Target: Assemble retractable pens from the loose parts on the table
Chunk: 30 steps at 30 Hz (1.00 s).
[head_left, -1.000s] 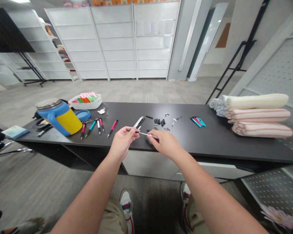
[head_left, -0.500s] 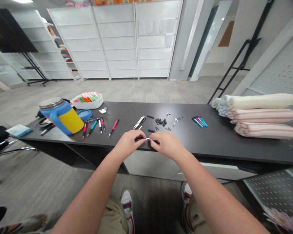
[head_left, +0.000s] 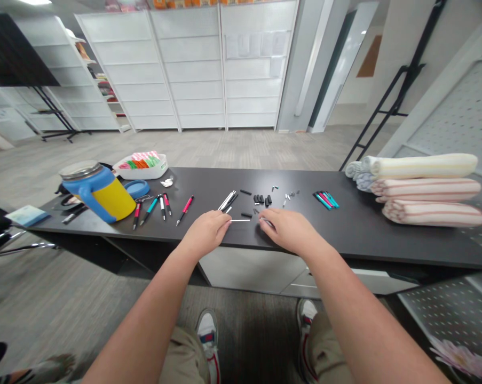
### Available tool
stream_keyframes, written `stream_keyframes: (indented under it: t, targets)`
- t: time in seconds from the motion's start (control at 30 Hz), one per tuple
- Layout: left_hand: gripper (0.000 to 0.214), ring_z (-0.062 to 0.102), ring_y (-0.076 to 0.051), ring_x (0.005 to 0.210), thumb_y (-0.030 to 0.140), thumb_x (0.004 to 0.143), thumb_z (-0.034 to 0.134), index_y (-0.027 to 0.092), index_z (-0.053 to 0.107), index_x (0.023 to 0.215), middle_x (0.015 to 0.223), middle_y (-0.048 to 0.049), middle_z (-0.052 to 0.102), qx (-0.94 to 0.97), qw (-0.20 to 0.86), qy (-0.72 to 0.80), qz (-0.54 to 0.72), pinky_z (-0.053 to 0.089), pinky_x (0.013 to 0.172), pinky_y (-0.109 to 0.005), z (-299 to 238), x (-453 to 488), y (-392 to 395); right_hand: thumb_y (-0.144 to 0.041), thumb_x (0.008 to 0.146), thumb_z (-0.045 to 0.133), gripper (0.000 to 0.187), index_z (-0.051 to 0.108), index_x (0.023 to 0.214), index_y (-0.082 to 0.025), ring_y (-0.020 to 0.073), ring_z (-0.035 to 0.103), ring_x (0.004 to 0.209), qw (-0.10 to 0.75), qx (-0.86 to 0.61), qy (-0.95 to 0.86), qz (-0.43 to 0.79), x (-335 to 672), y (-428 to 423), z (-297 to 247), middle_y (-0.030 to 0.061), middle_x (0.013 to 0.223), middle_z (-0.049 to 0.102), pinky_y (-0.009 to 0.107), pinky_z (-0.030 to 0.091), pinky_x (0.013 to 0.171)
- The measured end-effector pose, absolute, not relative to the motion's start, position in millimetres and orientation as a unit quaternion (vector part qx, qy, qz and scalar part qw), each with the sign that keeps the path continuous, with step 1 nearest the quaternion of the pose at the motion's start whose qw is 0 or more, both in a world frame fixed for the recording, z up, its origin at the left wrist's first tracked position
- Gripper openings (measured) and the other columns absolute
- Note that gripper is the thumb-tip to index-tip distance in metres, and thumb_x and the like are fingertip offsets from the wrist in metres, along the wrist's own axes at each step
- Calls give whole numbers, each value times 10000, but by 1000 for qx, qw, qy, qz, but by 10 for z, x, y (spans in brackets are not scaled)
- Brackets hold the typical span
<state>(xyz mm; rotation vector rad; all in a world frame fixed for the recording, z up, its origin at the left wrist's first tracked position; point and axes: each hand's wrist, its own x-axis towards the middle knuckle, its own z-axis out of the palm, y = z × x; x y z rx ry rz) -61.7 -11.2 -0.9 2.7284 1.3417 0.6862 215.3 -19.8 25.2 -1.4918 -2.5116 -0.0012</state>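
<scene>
My left hand (head_left: 206, 230), near the table's front edge, pinches a thin white pen refill (head_left: 241, 220) that points right. My right hand (head_left: 289, 229) is just right of the refill's tip, apart from it. Its thumb and fingers are closed together on something small and greyish that I cannot make out. Beyond the hands lie more refills (head_left: 227, 200), black rubber pen grips (head_left: 260, 199), a dark tube (head_left: 246, 215) and small springs and tips (head_left: 291, 195). Coloured pen barrels (head_left: 326, 199) are grouped to the right. Pens (head_left: 163, 207) lie to the left, one pink pen (head_left: 185, 210) by itself.
On the dark table (head_left: 345, 234), a blue and yellow jug (head_left: 100, 192), a blue lid (head_left: 136, 189) and a white basket (head_left: 144, 172) of wrapped items stand left. Crumpled tissue (head_left: 167, 182) lies near the basket. Rolled towels (head_left: 428, 189) are stacked at the right end.
My hands have moved apart. The right hand has shifted right, off the refill, and more of the white refill shows from my left hand.
</scene>
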Motion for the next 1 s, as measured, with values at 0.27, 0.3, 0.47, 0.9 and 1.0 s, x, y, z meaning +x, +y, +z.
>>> stream_keyframes:
  t: [0.27,0.3,0.47,0.9,1.0]
  targets:
    - [246,683,-243,966,296,1067,472,200,699,1062,1021,-91,737,845,43,459,270,525,888,-371,-70,-597,-66,-270,1055,572,177,736,1107,-225,255,687,1053,7,-516,-856,-40,2369,-65,328,105,1134,751,319,455,820]
    - [249,682,-243,956,297,1066,470,200,699,1056,1017,-90,735,843,42,464,269,523,875,-368,-69,-587,-64,-257,1047,585,173,749,1090,-224,258,681,1049,-15,-507,-860,-52,2375,-28,369,111,1122,747,320,455,823]
    - [250,677,-243,932,302,1062,474,201,702,1059,1010,-90,733,839,43,478,258,514,840,-361,-75,-563,-48,-133,969,638,191,805,985,-224,277,653,1063,-133,-445,-880,-103,2271,138,683,131,1109,749,320,438,771]
    - [228,666,-227,874,304,1040,491,202,695,1042,982,-79,724,828,58,491,265,504,804,-341,-55,-569,-55,-183,950,705,162,795,1044,-280,257,678,1055,-143,-417,-891,-112,2470,379,835,72,1127,775,307,419,777]
    - [232,663,-228,876,311,1045,484,202,688,1031,975,-75,720,827,60,493,263,498,801,-342,-59,-569,-48,-221,958,706,159,769,1096,-270,264,694,1066,-127,-441,-884,-88,2610,361,820,71,1158,772,316,440,803]
